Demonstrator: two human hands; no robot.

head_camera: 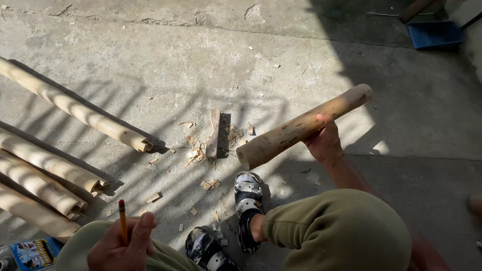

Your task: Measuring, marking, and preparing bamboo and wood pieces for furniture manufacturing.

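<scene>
— Where is the bamboo pole held?

— It is gripped by the right hand, which is closed around its underside near the middle. The pole is raised off the concrete floor and tilted, its cut open end pointing down towards the small wooden block, its far end higher and further from that block.

— And the left hand?

— It is clamped on a pencil, kept upright over the knee, well apart from the pole, on the near side of the block.

— What else is seen around the block?

— Shavings and chips are scattered just beside it. Split bamboo lengths are laid out to its left. A sandalled foot is planted between the block and the person, under the pole's lower end. A blue dustpan is seen far beyond the block, in shade.
</scene>
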